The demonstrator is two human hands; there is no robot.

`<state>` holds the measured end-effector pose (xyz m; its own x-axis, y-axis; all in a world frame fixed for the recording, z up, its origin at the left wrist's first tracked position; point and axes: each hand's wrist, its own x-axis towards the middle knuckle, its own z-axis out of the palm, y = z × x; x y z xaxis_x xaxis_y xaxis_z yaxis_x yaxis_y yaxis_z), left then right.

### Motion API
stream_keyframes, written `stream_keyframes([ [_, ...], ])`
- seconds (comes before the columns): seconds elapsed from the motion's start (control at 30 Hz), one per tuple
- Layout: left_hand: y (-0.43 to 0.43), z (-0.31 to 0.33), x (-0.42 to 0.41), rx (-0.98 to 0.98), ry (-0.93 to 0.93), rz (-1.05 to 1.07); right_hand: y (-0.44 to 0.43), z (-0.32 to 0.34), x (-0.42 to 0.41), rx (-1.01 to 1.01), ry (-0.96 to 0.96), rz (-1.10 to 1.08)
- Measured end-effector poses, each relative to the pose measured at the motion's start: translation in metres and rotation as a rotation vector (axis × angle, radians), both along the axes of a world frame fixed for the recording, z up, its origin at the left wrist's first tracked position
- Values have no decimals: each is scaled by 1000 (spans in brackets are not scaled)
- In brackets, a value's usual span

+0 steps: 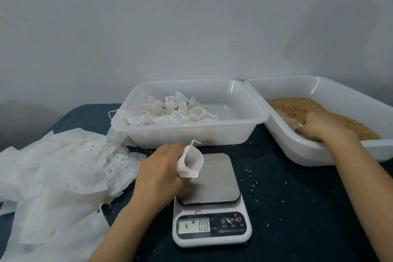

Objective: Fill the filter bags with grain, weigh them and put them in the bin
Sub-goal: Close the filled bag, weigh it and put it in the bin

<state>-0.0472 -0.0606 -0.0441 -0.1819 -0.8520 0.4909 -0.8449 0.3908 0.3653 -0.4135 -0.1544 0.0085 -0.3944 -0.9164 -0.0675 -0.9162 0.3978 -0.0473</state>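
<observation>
The dark counter (pixel 297 208) carried everything. At the far right sat the grain tray (pixel 319 156), a wide white tub with brown grain (pixel 297 105) heaped toward its right side. Just left of it, rims nearly touching, stood the bin (pixel 191 137), with tied filled bags (pixel 176 110) piled in its left half. A loose heap of empty filter bags (pixel 63 166) sprawled over the near left. The scale (pixel 210 200) stood near the middle, its plate bare and its display (pixel 203 225) reading 0.0.

The step in hand looked like filling. The right hand (pixel 325 127) was dug into the grain by the tray's near wall, fingers down among the kernels; whether it had closed on a handful I cannot tell. The left hand (pixel 159 168) pinched one filter bag (pixel 191 161) by its side, mouth held open and turned rightward, hovering above the left edge of the scale plate. The bag appeared empty.

The next move would likely call for carrying grain across the gap to that small mouth without spilling, so the bag may need to come nearer the tray. The tray's raised near wall lay between grain and bag. Stray grains (pixel 248 173) dotted the counter right of the scale, and a few specks lay on the scale's front panel.
</observation>
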Motion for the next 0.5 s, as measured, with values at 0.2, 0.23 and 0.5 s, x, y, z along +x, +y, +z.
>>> stream_keyframes([
  [0.2,3,1,0,-13,-28,-17,-5,-4,2,11,-49,23],
  [0.23,3,1,0,-25,-31,-20,-6,-4,2,-10,-72,25],
  [0.5,6,3,0,-38,-40,-26,-17,9,-1,-7,-98,-67],
])
